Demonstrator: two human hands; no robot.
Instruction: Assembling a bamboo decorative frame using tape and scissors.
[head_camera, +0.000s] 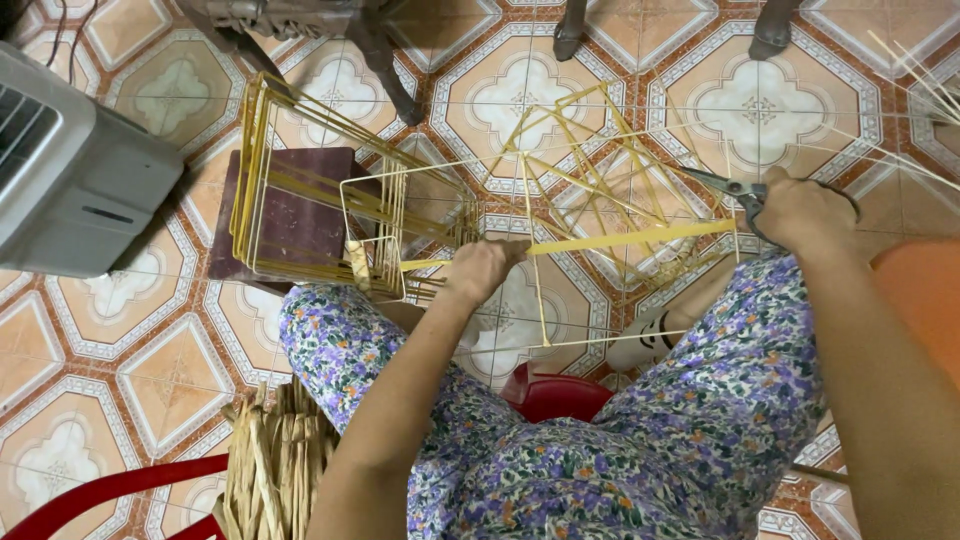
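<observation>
A frame of thin yellow bamboo sticks (600, 190) stands on the tiled floor in front of my knees. My left hand (478, 270) grips one of its sticks near the frame's lower left corner. My right hand (800, 212) holds grey scissors (728, 186) at the frame's right side, with the blades pointing left toward the sticks. A long yellow stick (640, 238) runs between the two hands. I sit on a red stool (552, 396), wearing floral trousers.
A stack of square yellow stick frames (300, 190) leans on a dark board (290, 215) at the left. A grey appliance (70, 170) sits far left. Dried straw bundle (270, 460) lies by my left knee. Loose sticks (915, 70) lie at upper right.
</observation>
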